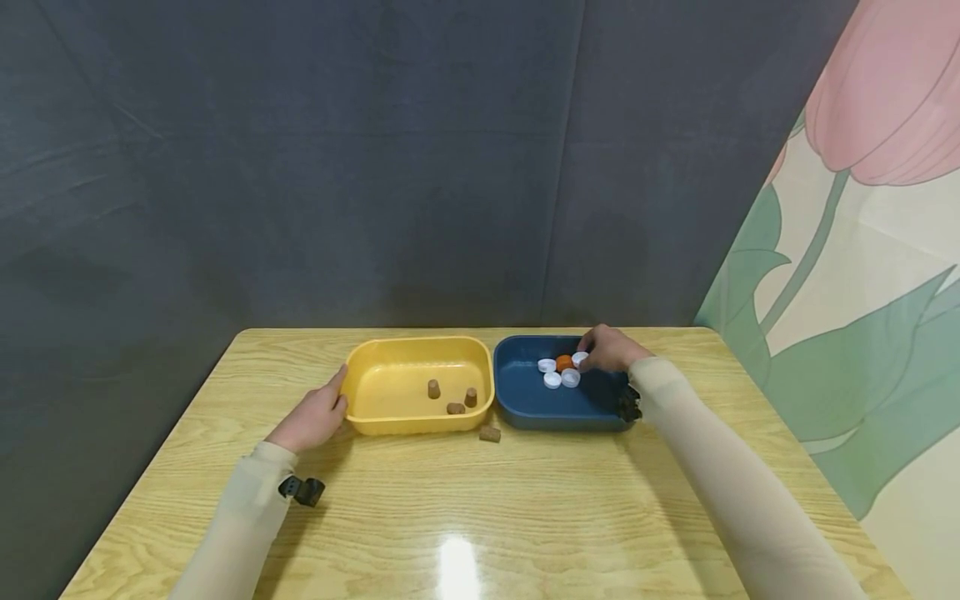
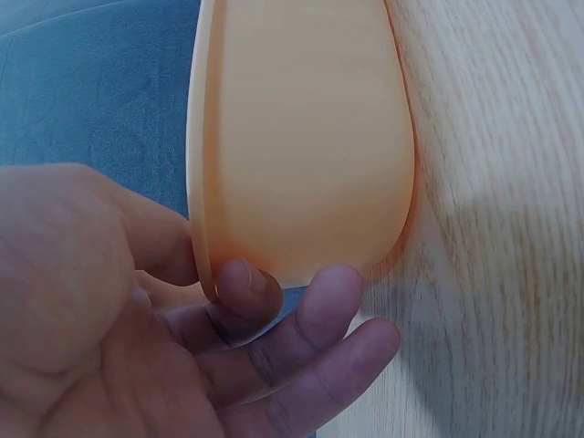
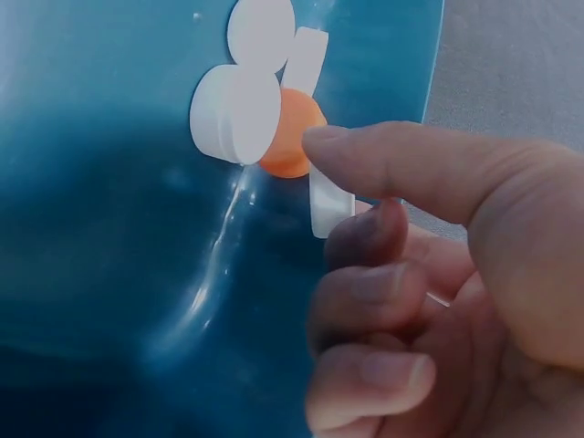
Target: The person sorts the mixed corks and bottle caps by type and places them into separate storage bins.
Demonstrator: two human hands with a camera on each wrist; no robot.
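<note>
My left hand grips the left end of a yellow tray, its thumb and fingers at the rim in the left wrist view. Inside that tray are several small brown corks, one of them a standing cork. Over the blue tray, my right hand pinches a white bottle cap between thumb and fingers. Against that cap sits an orange cap, with more white caps, such as a thick cap, grouped beside it in the blue tray.
One loose cork lies on the wooden table in front of where the two trays meet. A dark cloth hangs behind the table, and a flower-printed panel stands on the right.
</note>
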